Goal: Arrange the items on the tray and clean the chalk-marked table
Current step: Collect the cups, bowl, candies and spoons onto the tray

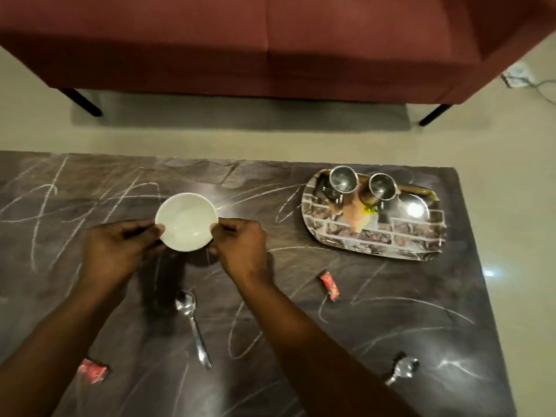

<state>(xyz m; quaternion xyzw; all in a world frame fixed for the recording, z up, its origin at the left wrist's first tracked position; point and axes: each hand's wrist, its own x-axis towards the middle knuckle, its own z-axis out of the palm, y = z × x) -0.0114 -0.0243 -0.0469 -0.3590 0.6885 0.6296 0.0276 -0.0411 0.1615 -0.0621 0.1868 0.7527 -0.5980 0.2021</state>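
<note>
A white bowl (186,221) is held just above the dark table (391,311), which is covered in white chalk scribbles. My left hand (117,248) pinches the bowl's left rim and my right hand (240,245) pinches its right rim. A brick-patterned tray (391,236) lies at the table's far right with two steel cups (343,182) (380,186) on its far end. On the table lie a steel spoon (192,323), a second spoon (403,370) at the near right, and two red sachets (330,285) (91,371).
A maroon sofa (270,46) on black legs stands beyond the table across a strip of pale floor. A power strip with a cable (517,73) lies on the floor at the far right. The table's right edge runs just past the tray.
</note>
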